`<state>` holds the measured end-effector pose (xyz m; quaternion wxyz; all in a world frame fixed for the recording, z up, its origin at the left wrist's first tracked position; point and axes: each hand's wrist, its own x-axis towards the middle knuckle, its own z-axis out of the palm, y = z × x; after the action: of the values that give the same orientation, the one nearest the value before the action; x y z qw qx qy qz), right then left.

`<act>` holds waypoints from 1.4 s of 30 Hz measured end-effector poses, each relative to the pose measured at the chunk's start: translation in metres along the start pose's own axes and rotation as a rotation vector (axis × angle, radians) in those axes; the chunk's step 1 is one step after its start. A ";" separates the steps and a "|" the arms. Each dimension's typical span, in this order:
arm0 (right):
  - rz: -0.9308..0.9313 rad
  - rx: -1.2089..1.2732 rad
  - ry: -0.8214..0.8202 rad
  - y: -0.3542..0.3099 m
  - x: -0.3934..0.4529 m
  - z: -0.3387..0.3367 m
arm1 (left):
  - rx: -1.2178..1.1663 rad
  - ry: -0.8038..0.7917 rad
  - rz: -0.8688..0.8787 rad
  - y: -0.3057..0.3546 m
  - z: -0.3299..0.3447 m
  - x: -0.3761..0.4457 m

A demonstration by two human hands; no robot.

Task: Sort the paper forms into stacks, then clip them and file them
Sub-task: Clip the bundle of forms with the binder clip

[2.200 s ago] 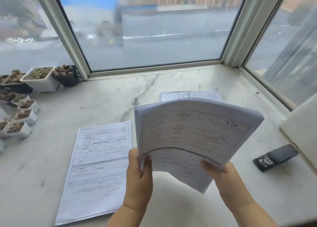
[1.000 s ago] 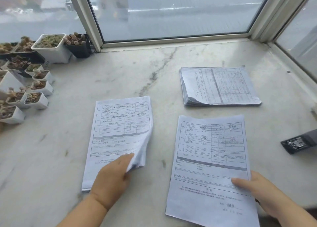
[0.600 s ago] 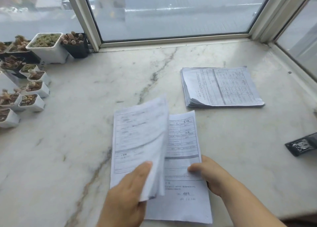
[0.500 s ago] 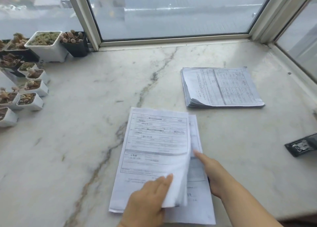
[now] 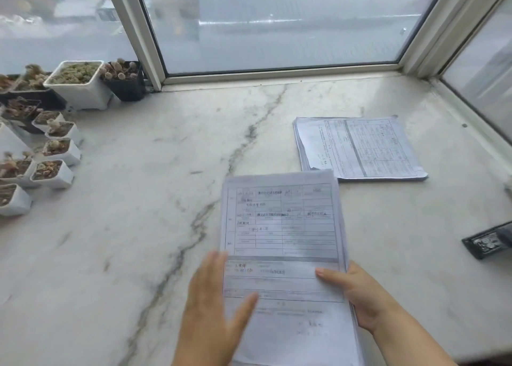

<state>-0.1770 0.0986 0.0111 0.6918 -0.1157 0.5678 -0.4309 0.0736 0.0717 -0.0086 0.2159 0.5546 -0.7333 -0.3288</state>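
Now merged into one near stack (image 5: 285, 255) on the marble sill (image 5: 138, 227), squared between flat, open-fingered left hand (image 5: 213, 304) and right hand (image 5: 357, 291) gripping its right edge, likely for clipping; far-right stack (image 5: 360, 147) lying apart.

Left hand (image 5: 213, 307) motion-blurred beside forms (image 5: 282, 243); forms' print unreadable, near edge cut by frame bottom. Black device (image 5: 487, 241) right of forms cropped by frame edge. Leftmost pots (image 5: 11, 199) cropped.
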 end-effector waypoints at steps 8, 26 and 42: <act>-0.248 -0.121 -0.230 -0.055 -0.029 0.025 | -1.026 -0.155 -0.331 0.019 -0.061 0.048; -0.611 -0.199 0.048 -0.043 -0.010 0.066 | -0.681 0.322 -0.142 0.020 -0.049 0.053; -0.799 -0.288 0.149 -0.036 0.005 0.087 | -0.691 0.418 -0.067 0.037 -0.047 0.057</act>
<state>-0.1169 0.0444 0.0599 0.4045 -0.3903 0.5810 -0.5886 0.0644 0.0121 0.0482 0.5233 0.5278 -0.5015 -0.4428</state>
